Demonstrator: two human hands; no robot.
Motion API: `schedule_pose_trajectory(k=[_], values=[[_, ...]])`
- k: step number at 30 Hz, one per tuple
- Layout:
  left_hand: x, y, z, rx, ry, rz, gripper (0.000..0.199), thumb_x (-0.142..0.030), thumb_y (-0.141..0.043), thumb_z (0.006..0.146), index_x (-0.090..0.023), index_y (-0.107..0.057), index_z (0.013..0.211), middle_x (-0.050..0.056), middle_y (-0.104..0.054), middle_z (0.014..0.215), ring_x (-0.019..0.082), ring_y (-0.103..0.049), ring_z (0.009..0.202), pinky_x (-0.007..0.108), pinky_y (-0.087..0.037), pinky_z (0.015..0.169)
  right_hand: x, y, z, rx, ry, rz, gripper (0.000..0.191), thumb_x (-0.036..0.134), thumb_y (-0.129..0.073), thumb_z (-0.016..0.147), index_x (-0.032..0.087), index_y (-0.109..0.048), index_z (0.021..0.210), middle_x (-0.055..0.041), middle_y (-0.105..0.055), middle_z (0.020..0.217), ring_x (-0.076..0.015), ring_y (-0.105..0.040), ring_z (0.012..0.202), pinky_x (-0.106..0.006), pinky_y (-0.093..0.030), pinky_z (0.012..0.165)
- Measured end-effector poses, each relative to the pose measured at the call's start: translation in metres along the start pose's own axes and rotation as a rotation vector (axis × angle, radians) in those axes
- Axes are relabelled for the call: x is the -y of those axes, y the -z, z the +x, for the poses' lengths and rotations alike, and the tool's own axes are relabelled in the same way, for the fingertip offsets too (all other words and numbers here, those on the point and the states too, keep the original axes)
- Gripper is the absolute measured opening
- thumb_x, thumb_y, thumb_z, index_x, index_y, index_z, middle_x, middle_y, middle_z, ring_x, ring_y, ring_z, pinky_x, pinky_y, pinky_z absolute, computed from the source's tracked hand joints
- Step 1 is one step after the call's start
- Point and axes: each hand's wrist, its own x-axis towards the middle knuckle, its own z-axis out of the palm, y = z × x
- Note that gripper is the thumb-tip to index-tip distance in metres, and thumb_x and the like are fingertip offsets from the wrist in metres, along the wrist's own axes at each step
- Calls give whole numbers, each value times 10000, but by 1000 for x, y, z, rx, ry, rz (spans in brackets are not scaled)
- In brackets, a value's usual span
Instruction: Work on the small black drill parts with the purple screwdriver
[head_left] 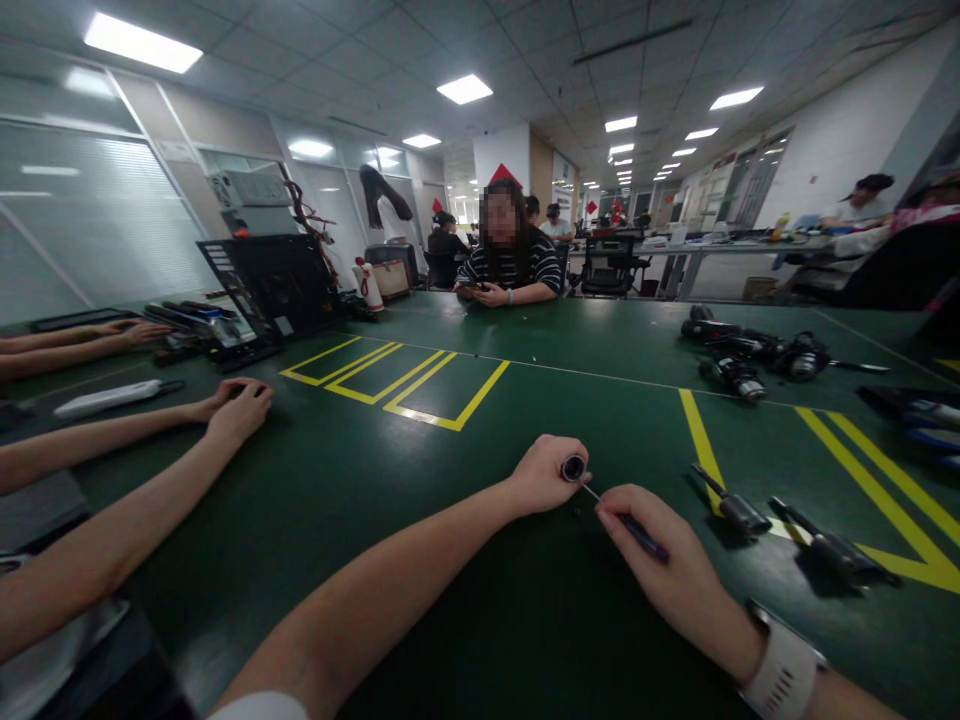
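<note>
My left hand [550, 474] is closed around a small cylindrical metal part [574, 467], whose round hollow end faces me. Most of that part is hidden by the fingers. In my right hand [660, 535] is a thin screwdriver [643, 538] with a dark handle; its shaft slants up and left to the cylindrical part. Whether the tip touches the part or sits inside it, I cannot tell. A tiny dark piece [577, 512] lies on the green table just below my left hand. Right of my right hand lie two metal cylinders with shafts, one nearer [840, 552] and one farther [739, 508].
Yellow tape [424, 418] marks out boxes on the green table [420, 600]. Several black tool assemblies [757, 350] lie at the back right. At left are a co-worker's hands [236, 410], a white device [112, 398] and a black frame [277, 285]. A person [514, 250] sits opposite.
</note>
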Motion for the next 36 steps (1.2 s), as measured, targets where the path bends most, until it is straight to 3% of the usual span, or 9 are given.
schedule_pose_trajectory(k=[3, 9, 15, 21, 28, 36], values=[[-1, -1, 0, -31, 62, 36, 111, -229, -630, 724, -168, -537, 716, -28, -569, 673, 118, -533, 645, 257, -420, 687, 0, -5, -4, 13, 132, -89, 161, 169, -480, 859, 240, -609, 925, -69, -631, 939, -223, -594, 870, -392, -502, 764], [-4, -1, -1, -67, 149, 97, 110, -264, -622, 732, -175, -560, 749, -15, -598, 692, 137, -548, 671, 277, -432, 699, -3, -6, -7, 45, 178, -170, 239, 123, -465, 862, 251, -589, 1021, -78, -615, 1017, -226, -589, 911, -405, -520, 771], [-2, -1, -1, -55, 74, 64, 118, -278, -603, 755, -172, -553, 750, -18, -592, 697, 125, -544, 655, 265, -430, 693, -5, -4, -4, -19, 149, -138, 183, 160, -485, 866, 253, -595, 978, -71, -625, 986, -228, -597, 916, -417, -519, 783], [-5, 1, 0, -21, 107, 79, 89, -246, -605, 753, -170, -561, 742, -16, -591, 687, 126, -542, 653, 266, -429, 683, -5, -3, -3, -88, 117, -110, 127, 195, -509, 853, 245, -607, 917, -69, -650, 942, -234, -623, 880, -413, -519, 772], [0, 0, -1, -43, 79, 87, 72, -223, -599, 759, -169, -553, 760, -12, -585, 728, 131, -542, 700, 265, -416, 700, -4, -4, -3, -92, 113, -94, 100, 216, -508, 855, 237, -599, 888, -69, -649, 907, -229, -621, 851, -397, -518, 744], [3, -1, 0, -4, 26, 98, 66, -220, -593, 772, -169, -553, 769, -4, -588, 749, 135, -543, 721, 275, -409, 729, -1, -1, -1, -121, 15, -31, 106, 260, -506, 848, 231, -606, 831, -48, -660, 841, -213, -627, 782, -346, -513, 692]])
